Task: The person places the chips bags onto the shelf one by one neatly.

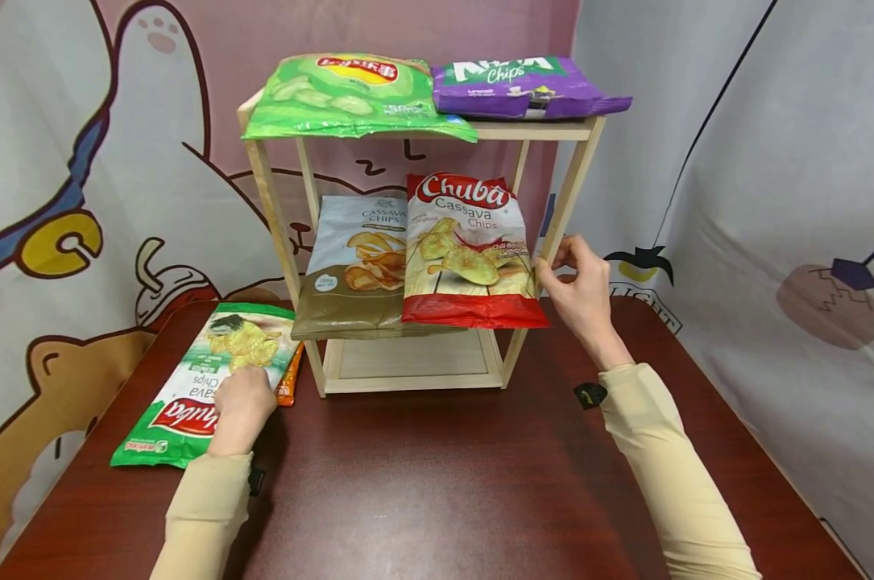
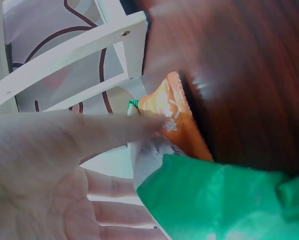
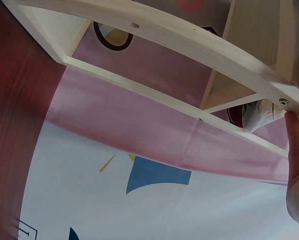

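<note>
My left hand (image 1: 244,400) grips the right edge of a green-and-white bag of cassava chips (image 1: 183,387), which lies upside down from my side on the table left of the shelf. In the left wrist view the bag's green end covers my fingertips. My right hand (image 1: 581,282) pinches the right front post of the wooden shelf (image 1: 570,189); the right wrist view has the thumb (image 3: 297,145) against the wood. Beside that post, on the middle tier, leans a red-and-cream bag of cassava chips (image 1: 473,258), overlapping a grey-and-brown bag (image 1: 350,274).
On the top tier lie a green chip bag (image 1: 342,93) and a purple chip bag (image 1: 523,89). An orange packet (image 1: 290,379) sticks out from under the green-and-white bag, near the shelf's left leg. A printed cloth (image 1: 770,201) hangs behind the brown table (image 1: 437,483).
</note>
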A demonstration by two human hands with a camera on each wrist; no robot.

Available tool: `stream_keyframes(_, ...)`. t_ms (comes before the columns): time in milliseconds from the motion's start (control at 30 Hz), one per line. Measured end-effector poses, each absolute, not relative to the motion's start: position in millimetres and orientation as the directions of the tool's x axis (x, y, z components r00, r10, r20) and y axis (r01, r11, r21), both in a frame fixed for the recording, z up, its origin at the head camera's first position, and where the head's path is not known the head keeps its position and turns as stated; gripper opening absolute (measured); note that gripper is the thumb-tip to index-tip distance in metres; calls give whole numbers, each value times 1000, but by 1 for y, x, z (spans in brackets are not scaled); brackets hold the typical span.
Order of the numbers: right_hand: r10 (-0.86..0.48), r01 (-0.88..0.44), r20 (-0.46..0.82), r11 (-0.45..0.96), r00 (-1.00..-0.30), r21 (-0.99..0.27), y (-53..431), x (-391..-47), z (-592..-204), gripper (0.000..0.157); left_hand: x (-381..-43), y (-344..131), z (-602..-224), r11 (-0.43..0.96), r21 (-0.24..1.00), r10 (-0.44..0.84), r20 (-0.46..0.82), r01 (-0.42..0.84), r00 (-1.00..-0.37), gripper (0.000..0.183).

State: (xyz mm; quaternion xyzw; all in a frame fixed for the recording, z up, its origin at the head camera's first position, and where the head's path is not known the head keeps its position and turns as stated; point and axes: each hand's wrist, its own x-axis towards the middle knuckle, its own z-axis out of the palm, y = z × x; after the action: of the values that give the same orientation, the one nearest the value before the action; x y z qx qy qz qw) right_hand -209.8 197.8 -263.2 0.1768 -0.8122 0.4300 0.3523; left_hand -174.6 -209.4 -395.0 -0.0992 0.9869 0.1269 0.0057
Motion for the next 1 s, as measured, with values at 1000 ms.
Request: stream_keyframes(1000, 13, -596, 729, 566, -685, -570, 198, -210, -263, 15, -176, -216, -401, 969, 233, -111, 90, -88, -990, 20)
